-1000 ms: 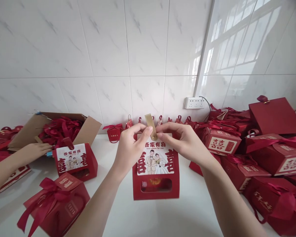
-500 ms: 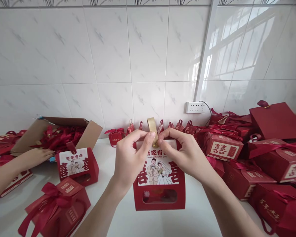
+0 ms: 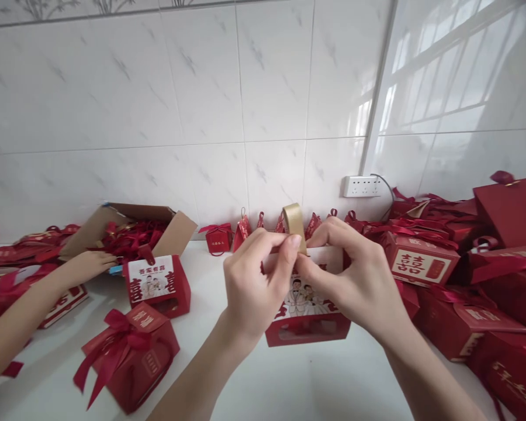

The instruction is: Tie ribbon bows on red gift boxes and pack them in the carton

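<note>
A red wedding gift box (image 3: pixel 309 313) with a couple printed on its white label is in front of me, its lower front window partly visible. From its top rises a gold ribbon loop (image 3: pixel 294 219). My left hand (image 3: pixel 260 286) pinches the base of this loop between thumb and fingers. Close against it, my right hand (image 3: pixel 355 272) is also closed at the ribbon's base, thumb and forefinger near the top of the box. The fingers cover the box's upper edge and the spot where the ribbon is fixed.
To the left, another person's hand (image 3: pixel 90 263) is by an open cardboard carton (image 3: pixel 184 234) of red ribbons. A similar gift box (image 3: pixel 182 286) and a bow-tied box (image 3: pixel 151 351) stand nearby. Red boxes (image 3: pixel 456 316) pile up at right. A power strip (image 3: pixel 362 186) hangs on the tiled wall.
The view has shifted, so everything sits farther right. The gift box has tilted, its lower front now higher and foreshortened. Both hands stay at the gold ribbon.
</note>
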Demonstrator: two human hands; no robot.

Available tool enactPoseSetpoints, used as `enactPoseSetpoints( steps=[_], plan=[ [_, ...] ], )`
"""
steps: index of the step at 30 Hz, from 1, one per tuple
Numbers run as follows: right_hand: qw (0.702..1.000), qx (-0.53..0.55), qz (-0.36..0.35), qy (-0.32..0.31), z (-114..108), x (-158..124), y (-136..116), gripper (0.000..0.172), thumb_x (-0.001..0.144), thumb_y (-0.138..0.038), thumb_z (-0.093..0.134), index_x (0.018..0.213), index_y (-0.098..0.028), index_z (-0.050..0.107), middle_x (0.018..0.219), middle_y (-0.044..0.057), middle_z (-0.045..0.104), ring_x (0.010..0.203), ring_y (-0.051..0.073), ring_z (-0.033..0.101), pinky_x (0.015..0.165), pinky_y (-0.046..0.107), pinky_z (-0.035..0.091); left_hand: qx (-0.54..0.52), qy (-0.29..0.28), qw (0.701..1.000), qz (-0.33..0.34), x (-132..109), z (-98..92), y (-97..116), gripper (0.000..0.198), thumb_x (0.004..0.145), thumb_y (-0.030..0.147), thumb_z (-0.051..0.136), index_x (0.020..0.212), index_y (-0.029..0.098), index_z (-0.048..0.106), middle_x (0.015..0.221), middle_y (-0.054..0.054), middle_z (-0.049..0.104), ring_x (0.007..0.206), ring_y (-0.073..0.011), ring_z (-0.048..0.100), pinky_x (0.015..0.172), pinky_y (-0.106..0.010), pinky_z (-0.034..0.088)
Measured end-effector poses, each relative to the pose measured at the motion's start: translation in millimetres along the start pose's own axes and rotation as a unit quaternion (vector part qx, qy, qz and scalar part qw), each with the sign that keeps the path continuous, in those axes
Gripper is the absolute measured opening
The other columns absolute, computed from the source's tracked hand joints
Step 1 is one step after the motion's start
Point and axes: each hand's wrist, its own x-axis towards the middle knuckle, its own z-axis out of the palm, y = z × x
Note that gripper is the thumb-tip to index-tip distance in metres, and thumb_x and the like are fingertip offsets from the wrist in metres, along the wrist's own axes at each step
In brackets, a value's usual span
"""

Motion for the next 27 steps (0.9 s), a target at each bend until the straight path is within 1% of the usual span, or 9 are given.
enactPoseSetpoints(
  steps=[2, 3, 7, 9, 12, 17, 22, 24, 27],
  plan=[
    [1.000, 0.002, -0.002, 0.007, -1, -1, 2, 0.022, 0.075, -0.022, 0.060, 0.059, -0.022, 0.045, 0.060, -0.001, 0.049, 0.056, 0.013, 0.048, 0.049, 0.024, 0.039, -0.006, 0.004, 1.000, 0.000, -1, 1.5, -2, 0.020, 0.086, 0.021, 0.055, 0.067, 0.017, 0.058, 0.057, 0.003, 0.055, 0.050, -0.0059, 0.047, 0.047, -0.018, 0.038],
    [1.000, 0.006, -0.005, -0.004, -2, 0, 4, 0.021, 0.077, -0.023, 0.060, 0.061, -0.022, 0.047, 0.060, -0.001, 0.049, 0.055, 0.012, 0.048, 0.049, 0.024, 0.038, -0.007, 0.001, 1.000, -0.001, 0, 1.6, -3, 0.021, 0.086, 0.022, 0.054, 0.066, 0.017, 0.058, 0.057, 0.003, 0.055, 0.050, -0.0062, 0.047, 0.048, -0.019, 0.039],
    [0.992, 0.042, -0.033, -0.111, -12, 4, 16, 0.011, 0.083, -0.032, 0.058, 0.076, -0.023, 0.058, 0.069, 0.000, 0.057, 0.058, 0.013, 0.051, 0.050, 0.024, 0.039, 0.003, -0.026, 0.999, -0.021, 4, -1.0, -5, 0.024, 0.087, 0.026, 0.053, 0.066, 0.018, 0.059, 0.056, 0.003, 0.057, 0.050, -0.0074, 0.049, 0.048, -0.020, 0.040],
    [0.990, 0.048, -0.033, -0.129, -15, 6, 18, 0.010, 0.085, -0.031, 0.056, 0.080, -0.023, 0.059, 0.073, 0.001, 0.058, 0.062, 0.014, 0.053, 0.052, 0.024, 0.041, 0.005, -0.035, 0.999, -0.037, 6, -2.6, -5, 0.024, 0.087, 0.028, 0.053, 0.066, 0.018, 0.059, 0.056, 0.003, 0.058, 0.050, -0.0075, 0.050, 0.047, -0.020, 0.039],
    [0.992, 0.047, -0.014, -0.120, -15, 5, 16, 0.011, 0.087, -0.027, 0.051, 0.078, -0.022, 0.057, 0.071, 0.001, 0.056, 0.061, 0.013, 0.052, 0.052, 0.024, 0.040, 0.004, -0.035, 0.998, -0.048, 7, -3.3, -4, 0.024, 0.087, 0.028, 0.054, 0.066, 0.018, 0.059, 0.055, 0.004, 0.057, 0.047, -0.0066, 0.048, 0.045, -0.019, 0.037],
    [0.990, 0.078, 0.005, -0.117, -16, 4, 12, 0.014, 0.084, -0.022, 0.051, 0.070, -0.021, 0.051, 0.069, 0.000, 0.052, 0.057, 0.011, 0.046, 0.050, 0.023, 0.037, 0.007, -0.035, 0.999, -0.026, 6, -3.4, 0, 0.025, 0.087, 0.025, 0.054, 0.064, 0.018, 0.055, 0.051, 0.005, 0.051, 0.044, -0.0053, 0.042, 0.041, -0.019, 0.032],
    [0.961, 0.166, 0.060, -0.215, -23, 6, 15, 0.015, 0.083, -0.029, 0.056, 0.071, -0.021, 0.051, 0.058, -0.004, 0.045, 0.045, 0.007, 0.036, 0.040, 0.020, 0.029, -0.001, -0.071, 0.997, 0.030, 6, -6.6, 0, 0.023, 0.086, 0.021, 0.055, 0.063, 0.017, 0.055, 0.052, 0.005, 0.049, 0.045, -0.0050, 0.040, 0.042, -0.018, 0.033],
    [0.954, 0.181, 0.064, -0.231, -25, 7, 16, 0.017, 0.083, -0.031, 0.056, 0.071, -0.021, 0.053, 0.057, -0.004, 0.045, 0.046, 0.008, 0.037, 0.041, 0.020, 0.030, -0.009, -0.085, 0.996, 0.031, 6, -7.6, 0, 0.023, 0.086, 0.022, 0.055, 0.063, 0.018, 0.055, 0.051, 0.005, 0.048, 0.044, -0.0053, 0.040, 0.042, -0.019, 0.033],
    [0.957, 0.165, 0.035, -0.238, -29, 7, 17, 0.017, 0.085, -0.030, 0.055, 0.071, -0.020, 0.056, 0.063, -0.002, 0.052, 0.054, 0.010, 0.045, 0.047, 0.021, 0.036, -0.025, -0.103, 0.994, 0.014, 5, -7.3, 0, 0.024, 0.086, 0.024, 0.054, 0.062, 0.018, 0.055, 0.051, 0.005, 0.047, 0.043, -0.0057, 0.038, 0.040, -0.020, 0.032]
  ],
)
